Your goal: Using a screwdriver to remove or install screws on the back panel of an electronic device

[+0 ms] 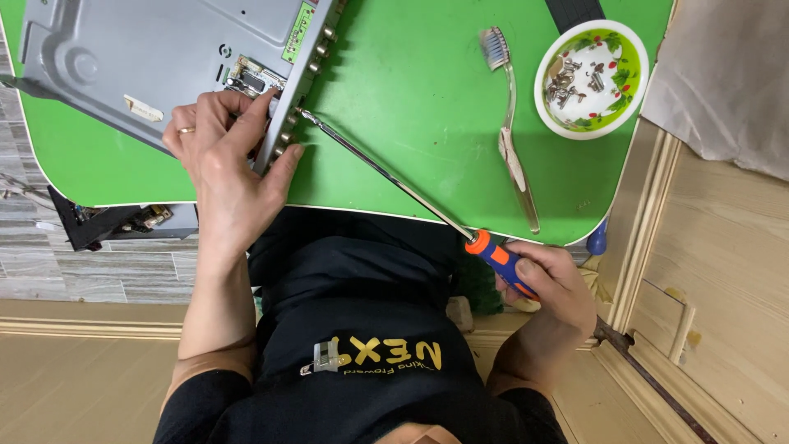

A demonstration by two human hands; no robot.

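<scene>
1. Head view, my left hand [220, 168]: it lies on the corner of the flat grey sheet-metal chassis plate [140, 53]. The fingers are spread apart, the forefinger stretched along the plate's edge and the thumb pressed against the side wall that carries a row of small round connectors [289, 136].
2. Head view, my right hand [552, 284]: the fingers are closed tight around the orange-and-blue plastic handle of a long steel-shafted screwdriver [386, 176]. The handle sits at the near edge of the green table top [411, 82].
3. The shaft runs slantwise from my right fingers up to my left forefinger; its tip meets the plate's side wall just beside that fingertip.
4. A narrow green circuit board strip [299, 33] lies on the plate, beyond my left fingertips.
5. A clear-handled toothbrush with worn bristles [509, 123] lies on the table, beyond my right hand and well apart from the shaft.
6. A round white bowl with a green leaf-patterned rim [544, 90] stands beyond my right fingers, past the brush, and holds small metal screws [575, 76].
7. Below my left wrist, dark parts [107, 222] rest on the grey tiled floor.
</scene>
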